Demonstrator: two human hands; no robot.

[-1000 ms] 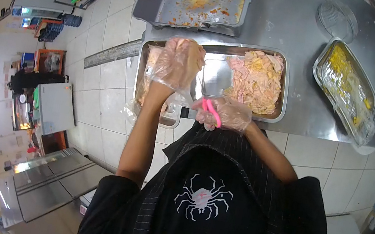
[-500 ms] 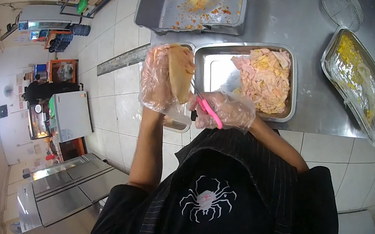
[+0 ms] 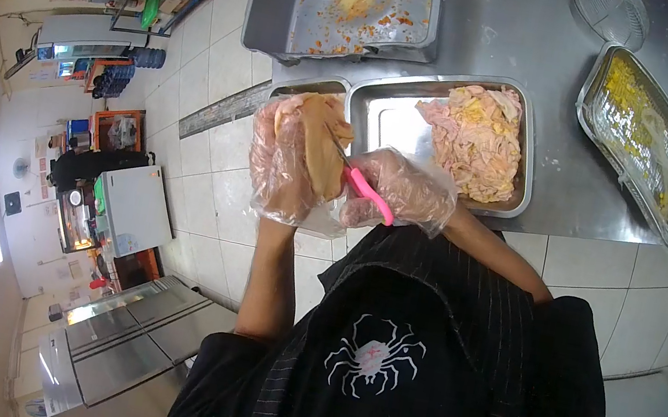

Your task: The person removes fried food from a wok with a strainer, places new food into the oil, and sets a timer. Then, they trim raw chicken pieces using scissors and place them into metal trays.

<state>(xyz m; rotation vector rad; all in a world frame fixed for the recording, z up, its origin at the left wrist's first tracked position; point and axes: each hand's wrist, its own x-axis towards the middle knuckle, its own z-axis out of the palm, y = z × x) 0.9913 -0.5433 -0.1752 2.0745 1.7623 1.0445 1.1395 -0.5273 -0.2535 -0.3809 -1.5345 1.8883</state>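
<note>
My left hand (image 3: 276,172), in a clear plastic glove, grips a piece of raw chicken (image 3: 319,152) with its pale yellowish skin showing. In my gloved right hand (image 3: 410,193) is a pair of scissors (image 3: 372,196) with pink handles. The blades point at the upper part of the chicken and lie against it; whether they are cutting I cannot tell. Just beyond my right hand, a metal tray (image 3: 386,124) holds a heap of pinkish-yellow chicken skin (image 3: 483,146). Another metal tray (image 3: 312,81) is mostly hidden behind my left hand.
A grey plastic tub (image 3: 272,10) with orange bits and liquid stands at the back left of the steel table (image 3: 509,25). To the right are a plastic-covered metal tray (image 3: 593,84) with yellow food and a wire strainer (image 3: 609,16). A drain grate (image 3: 221,113) crosses the tiled floor.
The chicken and my left hand have lowered slightly toward me and tilted. The scissor blades now reach across the chicken's upper part instead of its right edge.
</note>
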